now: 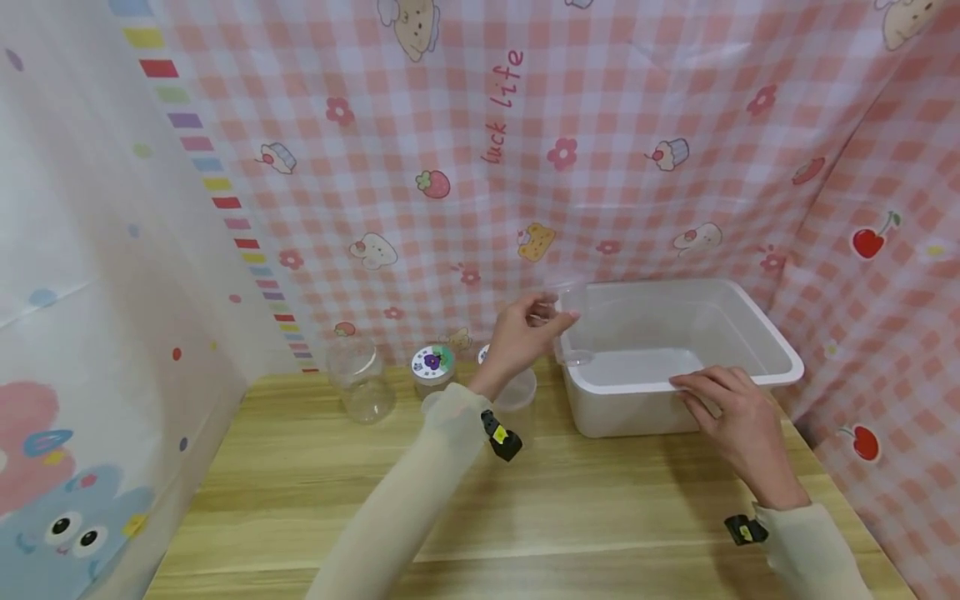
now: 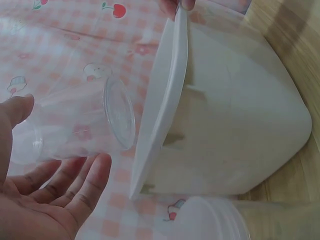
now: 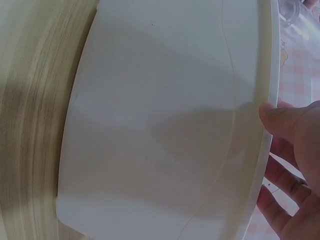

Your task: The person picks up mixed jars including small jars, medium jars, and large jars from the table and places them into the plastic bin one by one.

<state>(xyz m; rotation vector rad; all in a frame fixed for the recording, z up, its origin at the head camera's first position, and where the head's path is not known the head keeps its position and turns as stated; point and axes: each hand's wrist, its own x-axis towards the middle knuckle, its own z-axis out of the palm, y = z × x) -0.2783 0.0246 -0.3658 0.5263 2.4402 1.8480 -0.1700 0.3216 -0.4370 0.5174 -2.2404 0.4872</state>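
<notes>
My left hand holds a clear plastic jar at the left rim of a white plastic tub. In the left wrist view the jar lies tilted on its side between thumb and fingers, its round end towards the tub. My right hand grips the tub's near rim. The right wrist view shows the thumb on the outer side of the rim and the fingers beyond it. Inside the tub, the visible part of the floor is bare; its near portion is hidden by the front wall.
Left of the tub stands a clear container with a translucent top. Farther left are a small jar with a flower-printed lid and another clear jar. A similar printed lid is mostly hidden behind my left hand. Checked cloth hangs behind the wooden table.
</notes>
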